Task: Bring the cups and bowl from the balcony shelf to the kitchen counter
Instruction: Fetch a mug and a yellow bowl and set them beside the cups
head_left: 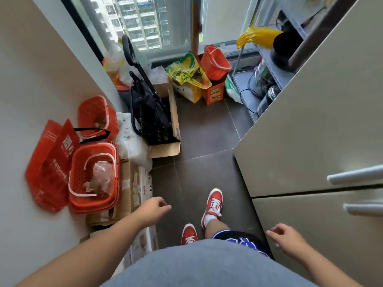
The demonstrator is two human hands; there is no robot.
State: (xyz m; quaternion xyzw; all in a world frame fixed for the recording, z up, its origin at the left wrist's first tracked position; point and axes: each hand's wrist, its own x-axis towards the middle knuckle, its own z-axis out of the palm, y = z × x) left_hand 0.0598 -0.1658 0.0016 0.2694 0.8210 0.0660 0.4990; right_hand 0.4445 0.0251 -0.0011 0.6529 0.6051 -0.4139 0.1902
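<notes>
Balcony floor point(203, 131) viewed from above, nothing carried.
The left hand point(154, 208) and right hand point(287, 238) are held with fingers loosely curled, nothing gripped. The shelf point(267, 59) is seen far right, past the cabinet point(310, 121); cups or a bowl on it cannot be made out.

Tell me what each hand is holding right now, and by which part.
Nothing is held. The left hand and the right hand are both empty, with the fingers loosely curled and touching nothing.
</notes>
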